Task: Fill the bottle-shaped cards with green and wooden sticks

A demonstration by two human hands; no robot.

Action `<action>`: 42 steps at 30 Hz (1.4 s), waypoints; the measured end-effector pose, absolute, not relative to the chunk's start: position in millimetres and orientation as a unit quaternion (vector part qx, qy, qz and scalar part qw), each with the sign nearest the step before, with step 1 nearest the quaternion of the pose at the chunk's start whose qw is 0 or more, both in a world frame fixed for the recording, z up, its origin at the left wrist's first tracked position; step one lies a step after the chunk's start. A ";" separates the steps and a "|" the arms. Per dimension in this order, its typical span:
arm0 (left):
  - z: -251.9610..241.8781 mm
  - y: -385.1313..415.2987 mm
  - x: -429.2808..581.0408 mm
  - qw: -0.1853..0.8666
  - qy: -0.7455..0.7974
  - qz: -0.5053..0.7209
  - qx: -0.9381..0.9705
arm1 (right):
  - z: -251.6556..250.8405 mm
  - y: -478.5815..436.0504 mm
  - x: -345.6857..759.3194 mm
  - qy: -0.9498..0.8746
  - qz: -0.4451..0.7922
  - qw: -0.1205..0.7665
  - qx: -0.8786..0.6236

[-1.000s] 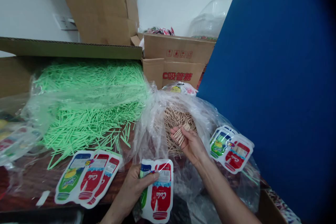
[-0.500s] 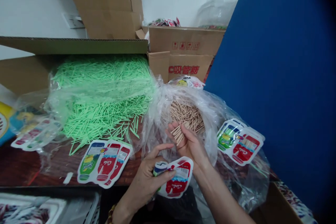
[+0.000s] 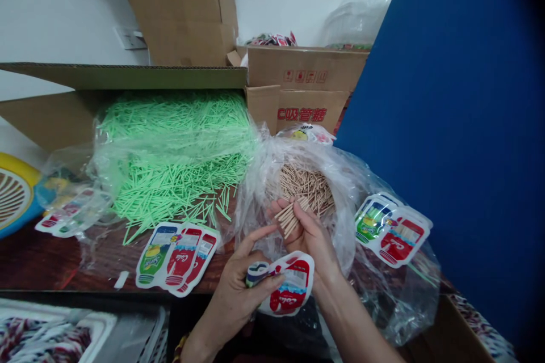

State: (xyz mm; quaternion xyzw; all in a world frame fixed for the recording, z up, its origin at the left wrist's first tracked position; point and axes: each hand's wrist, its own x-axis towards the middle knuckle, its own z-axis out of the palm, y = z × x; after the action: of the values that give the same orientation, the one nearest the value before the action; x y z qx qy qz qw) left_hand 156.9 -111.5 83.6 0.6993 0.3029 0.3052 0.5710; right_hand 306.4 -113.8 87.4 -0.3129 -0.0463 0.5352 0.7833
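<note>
My left hand (image 3: 244, 283) pinches a bottle-shaped printed pouch (image 3: 292, 289) with a red cola side, its green side bent under my fingers. Just above it, my right hand (image 3: 309, 232) is closed around a small bunch of thin brown sticks (image 3: 290, 219), which fan out past the fingertips. Behind that hand, more brown sticks (image 3: 306, 184) fill an opened clear plastic bag (image 3: 343, 181). My left index finger points toward the bunch; whether it touches is hard to see.
Green sticks (image 3: 183, 176) spill from a plastic bag in a carton (image 3: 162, 76). Flat pouches (image 3: 176, 258) lie at the table's front, and filled-looking ones (image 3: 394, 229) at the right. A blue panel (image 3: 460, 142) stands on the right. A white tray (image 3: 100, 340) sits low left.
The camera view has shifted slightly, so the scenery sits a little further right. Both hands keep their hold; the left index finger has come slightly nearer the brown sticks.
</note>
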 end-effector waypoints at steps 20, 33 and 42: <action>88.0 -112.6 156.0 0.557 0.287 0.308 0.716 | 93.6 -117.3 299.3 -0.018 0.555 0.764 -0.328; 82.1 -112.4 151.2 0.556 0.279 0.323 0.713 | 92.6 -117.8 298.0 -0.009 0.557 0.766 -0.321; 84.2 -109.4 147.2 0.594 0.288 0.309 0.685 | 88.0 -117.4 297.3 -0.042 0.525 0.780 -0.338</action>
State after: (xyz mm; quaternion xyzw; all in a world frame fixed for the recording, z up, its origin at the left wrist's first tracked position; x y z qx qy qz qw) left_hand 147.2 -109.4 84.2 0.6846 0.2880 0.3094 0.5938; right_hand 297.3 -117.4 88.0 -0.3378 -0.0416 0.5245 0.7804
